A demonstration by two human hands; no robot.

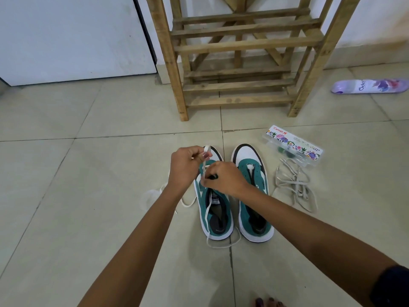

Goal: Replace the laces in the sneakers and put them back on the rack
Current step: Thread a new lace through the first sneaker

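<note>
1. Setting: pale glazed floor tiles (99,218) with thin dark grout lines, white wall behind.
2. Toes with dark polish (269,302) at the bottom edge, nearest the camera.
3. Pair of teal suede sneakers with white soles, side by side, toes pointing away. The left sneaker (215,218) is being laced; the right sneaker (254,202) stands just beside it, unlaced.
4. Flat white cotton lace (207,214), trailing from the eyelets past the heel. Judged light, limp and prone to twisting; best pinched near the stiff tip for threading.
5. Right hand (225,177): fingers curled over the eyelet row, pinching the lace at the sneaker's upper.
6. Left hand (188,165): fingers curled, pinching the lace's upper end and drawing it taut.
7. Loose heap of grey worn laces (294,185) right of the pair.
8. Clear plastic box with a floral label (292,146), touching the heap.
9. Lilac spray can (369,85) lying on its side, far right.
10. Slatted raw-wood shoe rack (241,47), well beyond the sneakers, shelves bare.
</note>
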